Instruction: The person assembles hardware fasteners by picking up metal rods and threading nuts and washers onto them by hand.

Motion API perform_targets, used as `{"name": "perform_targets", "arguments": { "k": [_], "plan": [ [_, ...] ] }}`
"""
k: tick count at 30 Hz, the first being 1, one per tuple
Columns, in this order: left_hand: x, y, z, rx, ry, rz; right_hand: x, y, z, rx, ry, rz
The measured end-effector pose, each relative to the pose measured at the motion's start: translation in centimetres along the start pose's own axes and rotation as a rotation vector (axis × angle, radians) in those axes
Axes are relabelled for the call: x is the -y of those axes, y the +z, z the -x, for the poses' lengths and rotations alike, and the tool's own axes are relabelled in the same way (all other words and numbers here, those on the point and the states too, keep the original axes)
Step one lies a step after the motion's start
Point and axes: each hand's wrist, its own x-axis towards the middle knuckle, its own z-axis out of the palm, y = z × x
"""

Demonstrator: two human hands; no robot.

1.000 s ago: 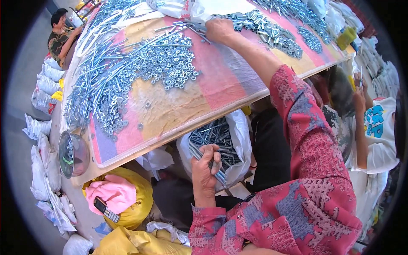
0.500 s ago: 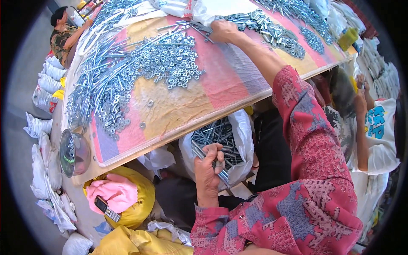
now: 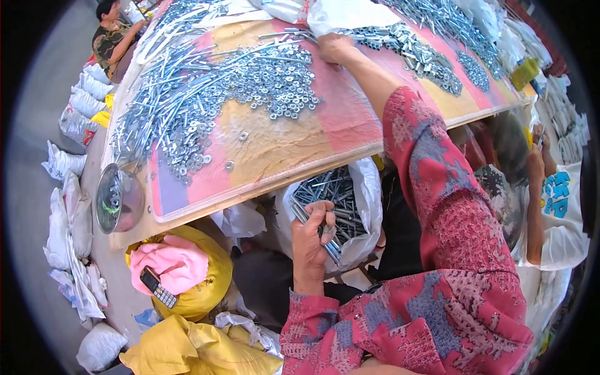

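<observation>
My left hand [image 3: 309,240] is closed around a bundle of metal rods [image 3: 300,211], above an open white bag [image 3: 370,209] of similar rods below the table edge. My right arm reaches across the table; my right hand [image 3: 335,49] is curled down on the cloth beside a few long rods [image 3: 294,32] and a white plastic sheet [image 3: 350,15]. Its fingertips are hidden, so what they pinch does not show. Left of it spread a pile of nuts [image 3: 275,78], long thin rods [image 3: 165,94] and washers [image 3: 194,147]. Short metal tubes [image 3: 415,53] lie to its right.
A clear bowl [image 3: 122,203] stands at the table's left corner. Below it, a yellow sack [image 3: 212,275] carries a pink cloth [image 3: 181,262] and a phone [image 3: 157,287]. One person [image 3: 112,40] sits at far left; another person's arm [image 3: 535,200] shows at right. White sacks [image 3: 81,212] line the floor.
The whole view has shifted slightly, so the table sits further right and higher. My right hand stays by the rods and the plastic sheet; my left hand still grips the bundle.
</observation>
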Motion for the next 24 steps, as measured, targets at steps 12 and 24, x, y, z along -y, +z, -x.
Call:
{"name": "perform_targets", "arguments": {
  "k": [12, 24],
  "plan": [
    [1.8, 0.1, 0.3, 0.071, 0.107, -0.095, -5.6, 0.4, 9.6, 0.237, -0.038, -0.839],
    [4.4, -0.2, 0.7, 0.256, 0.283, 0.103, 2.9, 1.8, 34.3, 0.619, -0.278, -1.437]
  ]
}}
